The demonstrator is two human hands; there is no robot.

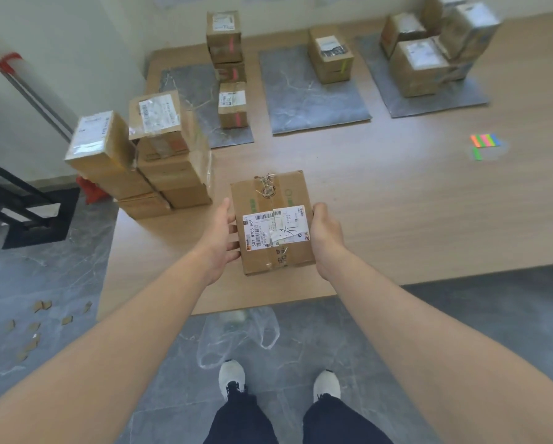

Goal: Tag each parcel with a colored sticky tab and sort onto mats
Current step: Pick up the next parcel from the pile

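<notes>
One parcel is gripped between the fingers of the left hand and right hand. Beyond the fingertips lie three grey mats, with three sorted parcels on the leftmost. Right of the fingers: one tab pad, one loose green tab.

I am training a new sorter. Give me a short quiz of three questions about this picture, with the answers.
1. True or false: the left hand and the right hand both hold the parcel.
2. Where do the sticky tabs lie? A: on top of the held parcel. B: on the table, to the right of the held parcel. C: on the floor.
3. How many mats lie on the table?
Key: 1 true; 2 B; 3 three.
</notes>
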